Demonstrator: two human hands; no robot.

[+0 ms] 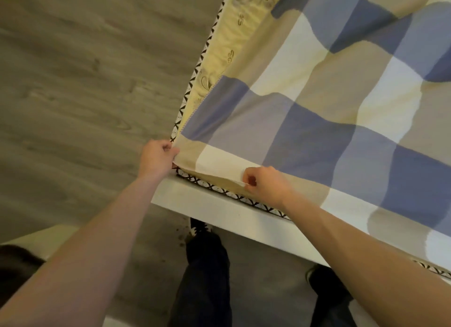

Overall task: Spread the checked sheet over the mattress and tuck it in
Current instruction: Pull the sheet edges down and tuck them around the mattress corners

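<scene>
At near-left mattress (219, 58) corner: checked sheet (317, 121) pinched at corner by left hand (157, 155), along near hem by right hand (263, 182); floor (85, 82) open leftward.

We see the checked sheet (317, 121) in large squares of blue, paler lavender-blue, beige and white, and the blue deepens to its darkest where two blue bands cross. The mattress (231, 41) shows pale yellow with tan scroll embroidery, and its edge band (192, 87) is white with a black criss-cross pattern. We find the bed frame (219, 209) plain white, the floor (85, 82) a grey-brown wood grain, the trousers (207, 278) dark navy and the shoes (319, 276) black.
</scene>
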